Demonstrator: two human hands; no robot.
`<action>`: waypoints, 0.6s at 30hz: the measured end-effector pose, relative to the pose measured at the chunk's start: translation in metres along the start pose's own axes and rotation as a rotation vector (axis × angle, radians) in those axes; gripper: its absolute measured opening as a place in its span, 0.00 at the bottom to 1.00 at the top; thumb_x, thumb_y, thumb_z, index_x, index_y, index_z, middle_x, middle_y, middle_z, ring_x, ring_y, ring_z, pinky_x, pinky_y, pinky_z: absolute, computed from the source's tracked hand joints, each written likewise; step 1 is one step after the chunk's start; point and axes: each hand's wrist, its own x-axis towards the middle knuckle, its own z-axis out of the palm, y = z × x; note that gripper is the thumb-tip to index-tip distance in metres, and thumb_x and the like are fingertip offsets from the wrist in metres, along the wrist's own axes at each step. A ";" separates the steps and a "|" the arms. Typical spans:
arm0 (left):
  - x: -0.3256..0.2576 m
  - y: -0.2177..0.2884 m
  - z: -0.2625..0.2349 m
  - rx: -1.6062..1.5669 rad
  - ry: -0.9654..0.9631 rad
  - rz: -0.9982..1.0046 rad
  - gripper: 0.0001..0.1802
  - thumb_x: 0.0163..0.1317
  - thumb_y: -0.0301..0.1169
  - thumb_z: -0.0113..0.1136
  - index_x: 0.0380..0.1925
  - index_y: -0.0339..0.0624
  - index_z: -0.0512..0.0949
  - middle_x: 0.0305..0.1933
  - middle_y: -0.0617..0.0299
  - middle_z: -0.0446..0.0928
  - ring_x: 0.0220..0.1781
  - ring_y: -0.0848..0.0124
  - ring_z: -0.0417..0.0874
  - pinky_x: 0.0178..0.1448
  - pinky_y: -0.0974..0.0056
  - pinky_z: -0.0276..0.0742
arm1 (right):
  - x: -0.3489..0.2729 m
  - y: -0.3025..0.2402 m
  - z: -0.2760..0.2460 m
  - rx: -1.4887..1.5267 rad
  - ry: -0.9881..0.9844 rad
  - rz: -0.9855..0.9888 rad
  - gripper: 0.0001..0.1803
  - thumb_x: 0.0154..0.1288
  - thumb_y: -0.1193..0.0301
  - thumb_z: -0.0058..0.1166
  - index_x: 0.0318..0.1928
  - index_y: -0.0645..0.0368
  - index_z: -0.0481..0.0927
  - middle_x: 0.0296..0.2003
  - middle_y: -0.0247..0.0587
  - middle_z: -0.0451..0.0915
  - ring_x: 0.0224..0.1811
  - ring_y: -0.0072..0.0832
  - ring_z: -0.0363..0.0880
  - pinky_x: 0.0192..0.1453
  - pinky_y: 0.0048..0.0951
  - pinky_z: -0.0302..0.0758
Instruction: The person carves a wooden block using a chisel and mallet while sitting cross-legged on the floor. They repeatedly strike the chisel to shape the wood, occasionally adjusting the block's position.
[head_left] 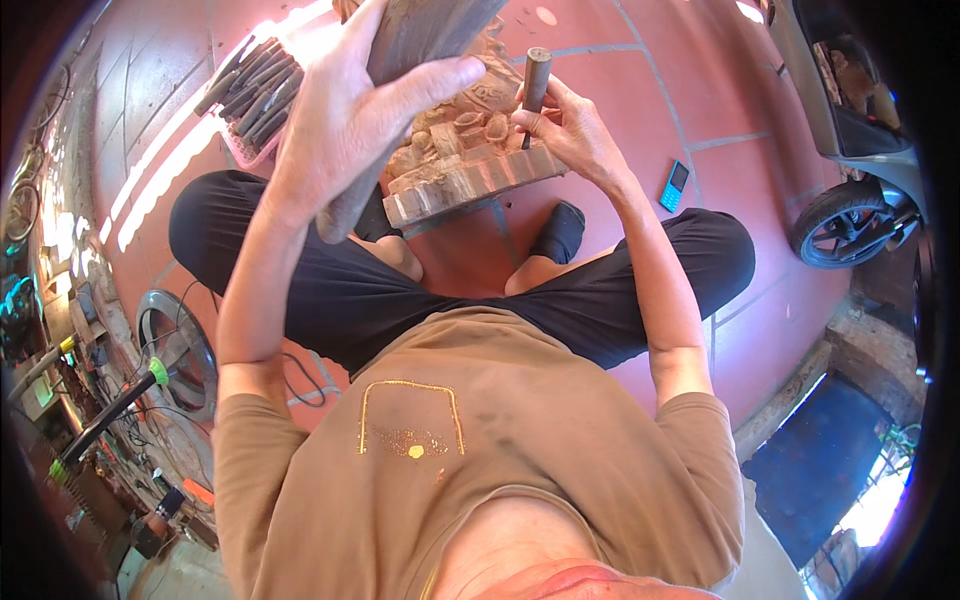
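Observation:
My left hand (335, 130) is raised at the upper middle, closed on a thick wooden mallet (425, 45) that slants from the top edge down toward my left foot. Its thumb stretches over the wood; the other fingers are partly hidden. With thumb and fingertips, my right hand (575, 130) grips a chisel (537, 75) by its round handle. The chisel stands nearly upright, its lower end at the near right edge of a wood carving (475, 180). That carving has deep rounded relief and lies on the floor between my feet, partly covered by the mallet and left hand.
A pink basket (245, 150) full of several dark-handled tools stands at the upper left. On the red tiled floor (630, 90) lies a blue keypad phone (674, 187). A motorbike wheel (850, 225) is at the right. Cables and clutter line the left side.

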 end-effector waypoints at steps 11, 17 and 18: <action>-0.012 -0.028 0.014 0.234 -0.222 -0.124 0.29 0.61 0.46 0.72 0.48 0.32 0.75 0.41 0.44 0.83 0.45 0.59 0.86 0.52 0.57 0.78 | 0.001 0.007 0.003 -0.200 0.002 -0.071 0.15 0.69 0.69 0.62 0.52 0.60 0.77 0.39 0.47 0.87 0.36 0.32 0.88 0.46 0.34 0.81; -0.010 0.006 0.008 -0.020 0.098 -0.056 0.26 0.61 0.43 0.73 0.46 0.33 0.75 0.31 0.56 0.81 0.32 0.62 0.82 0.44 0.56 0.80 | -0.003 -0.001 0.004 -0.148 -0.009 -0.082 0.16 0.67 0.67 0.63 0.51 0.58 0.78 0.36 0.45 0.87 0.35 0.34 0.88 0.44 0.35 0.80; -0.010 0.001 0.008 0.104 0.065 -0.038 0.26 0.61 0.43 0.73 0.47 0.33 0.75 0.32 0.54 0.81 0.33 0.60 0.83 0.45 0.56 0.80 | -0.002 -0.001 0.005 -0.168 -0.006 -0.094 0.15 0.67 0.67 0.63 0.51 0.58 0.78 0.36 0.45 0.86 0.35 0.34 0.88 0.44 0.35 0.80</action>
